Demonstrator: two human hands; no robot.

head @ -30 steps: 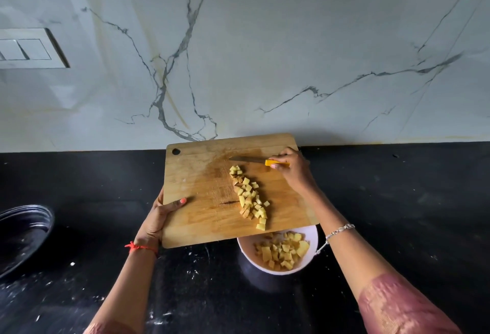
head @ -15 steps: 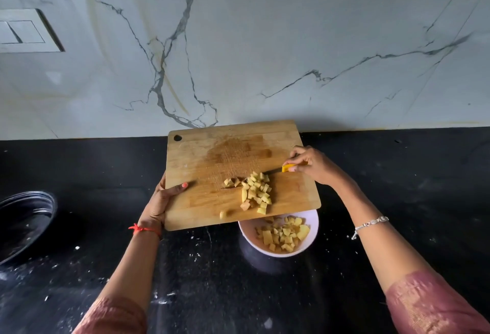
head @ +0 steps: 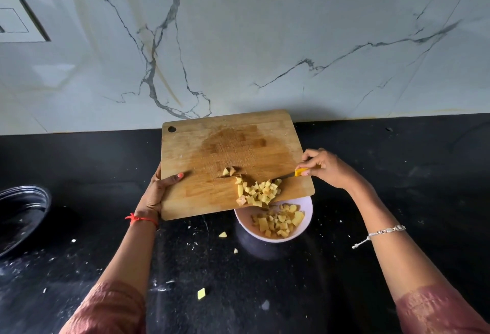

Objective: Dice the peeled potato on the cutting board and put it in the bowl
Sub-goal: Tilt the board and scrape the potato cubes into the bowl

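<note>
Your left hand (head: 156, 193) gripped the side of the brown wooden cutting board (head: 212, 153), thumb on top. Your right hand (head: 328, 169) pinched the small yellow-handled knife (head: 301, 172). The little yellow potato cubes (head: 258, 191) lay between your hands, just above the round white bowl (head: 307, 211).

Tan wooden cutting board (head: 212, 153), pale yellow potato cubes (head: 258, 191), white bowl (head: 307, 205), black speckled counter (head: 371, 148), grey-veined white marble wall (head: 265, 28)
</note>
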